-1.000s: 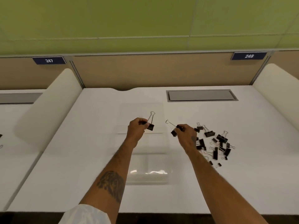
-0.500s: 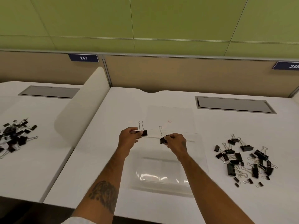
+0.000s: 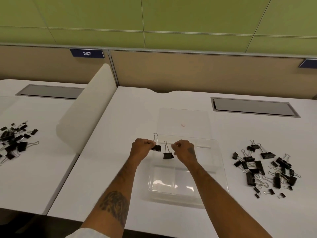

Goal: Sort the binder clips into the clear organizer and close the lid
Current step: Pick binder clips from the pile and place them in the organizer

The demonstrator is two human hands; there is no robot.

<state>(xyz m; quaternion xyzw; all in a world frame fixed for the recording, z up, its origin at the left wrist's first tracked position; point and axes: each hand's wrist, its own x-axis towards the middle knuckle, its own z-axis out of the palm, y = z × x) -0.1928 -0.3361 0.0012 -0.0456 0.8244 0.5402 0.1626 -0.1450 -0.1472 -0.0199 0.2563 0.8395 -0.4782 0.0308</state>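
Note:
A clear organizer lies on the white desk, its lid folded open flat behind it. My left hand pinches a black binder clip over the organizer's back left corner. My right hand hovers beside it with curled fingers. A second black clip hangs upright right at its fingertips; whether it is held or loose I cannot tell. A pile of black binder clips lies to the right of the organizer.
Another heap of clips lies on the neighbouring desk to the left, beyond a white rounded divider. A grey cable hatch sits at the back right. A tan partition closes off the back.
Both hands came left from the pile to the organizer's back left part, each with a clip. The right-hand clip now sits lower against the fingertips. The view turned left.

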